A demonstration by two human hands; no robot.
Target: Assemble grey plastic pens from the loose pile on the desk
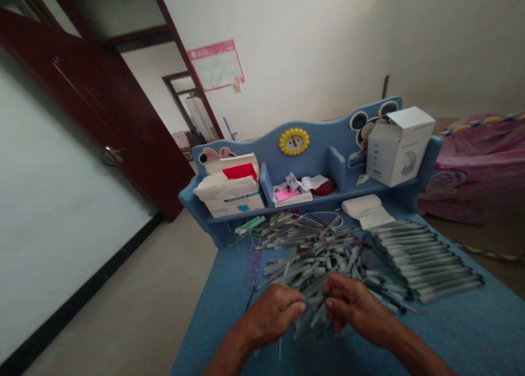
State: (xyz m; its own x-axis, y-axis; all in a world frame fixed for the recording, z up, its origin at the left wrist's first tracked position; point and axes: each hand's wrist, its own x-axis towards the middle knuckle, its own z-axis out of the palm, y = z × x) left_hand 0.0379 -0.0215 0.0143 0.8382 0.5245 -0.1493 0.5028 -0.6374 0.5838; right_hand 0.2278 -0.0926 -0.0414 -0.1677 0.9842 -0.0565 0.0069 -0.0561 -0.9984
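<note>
Many slim grey-white pens with dark ends lie in a loose pile [311, 266] on the blue desk. Over the near edge of that pile, my left hand [276, 313] is closed, thumb against curled fingers. My right hand [355, 305] faces it a short gap away, its fingers pinched too. A pale pen [314, 300] seems to span the gap between the fingertips; its ends are hidden by the fingers, and blur hides finer detail. To the right, a neat row of pens [426, 258] lies side by side.
The blue desk [213, 310] has a raised back shelf with a tissue-filled box [235, 203], papers [293, 192], a yellow flower-shaped dial [294, 141] and a white carton [397, 149]. A white roll [363, 205] and a green-white object [250, 225] with cord lie before the shelf.
</note>
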